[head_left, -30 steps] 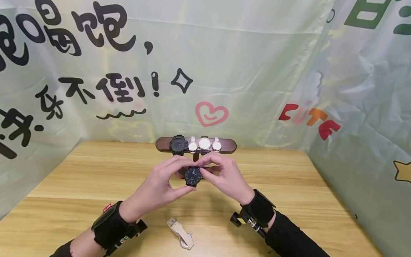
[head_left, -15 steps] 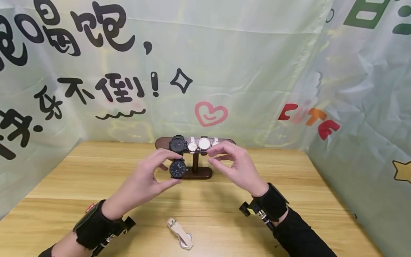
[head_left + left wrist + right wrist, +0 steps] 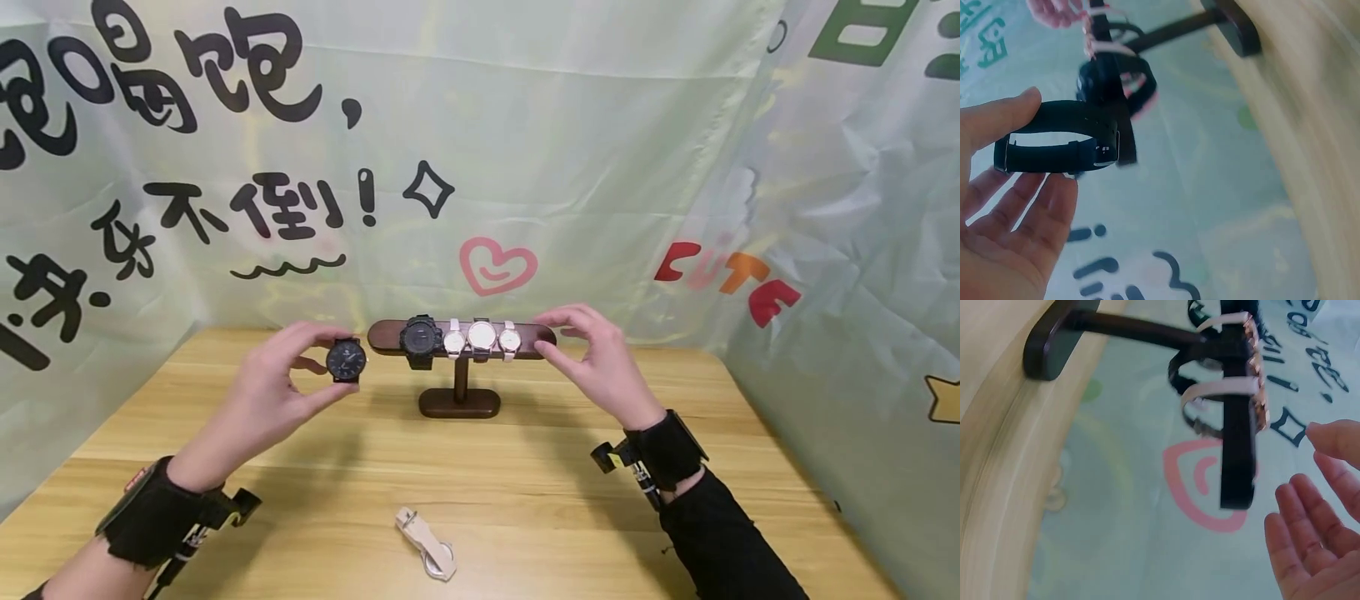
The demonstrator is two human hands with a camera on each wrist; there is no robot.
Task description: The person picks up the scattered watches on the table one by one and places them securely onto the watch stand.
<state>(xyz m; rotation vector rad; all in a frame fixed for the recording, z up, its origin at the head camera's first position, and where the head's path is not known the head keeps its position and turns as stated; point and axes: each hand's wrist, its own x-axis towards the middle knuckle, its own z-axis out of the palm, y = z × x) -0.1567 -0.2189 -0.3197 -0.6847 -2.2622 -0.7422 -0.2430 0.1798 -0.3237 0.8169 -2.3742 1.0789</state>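
Note:
Left of the watch stand, my left hand (image 3: pixel 273 383) pinches a black wristwatch (image 3: pixel 347 361) between thumb and fingers, its dial toward me. In the left wrist view the black strap (image 3: pixel 1054 156) is a buckled loop. My right hand (image 3: pixel 603 367) is by the right end of the dark wooden watch stand (image 3: pixel 459 403); in the right wrist view its fingers (image 3: pixel 1300 506) hold nothing and stand apart from the bar (image 3: pixel 1238 481). On the bar sit a chunky black watch (image 3: pixel 422 336), a larger pale-dialled watch (image 3: pixel 482 335) and two small white-strapped watches (image 3: pixel 510 339).
A pale-strapped watch (image 3: pixel 426 546) lies on its side on the wooden table (image 3: pixel 525 517), near the front. Behind the table hangs a printed cloth (image 3: pixel 600 167), with another cloth side along the right edge.
My left hand has carried the black watch from in front of the stand out to the left and up. My right hand has let go of it and moved right, to the bar's end.

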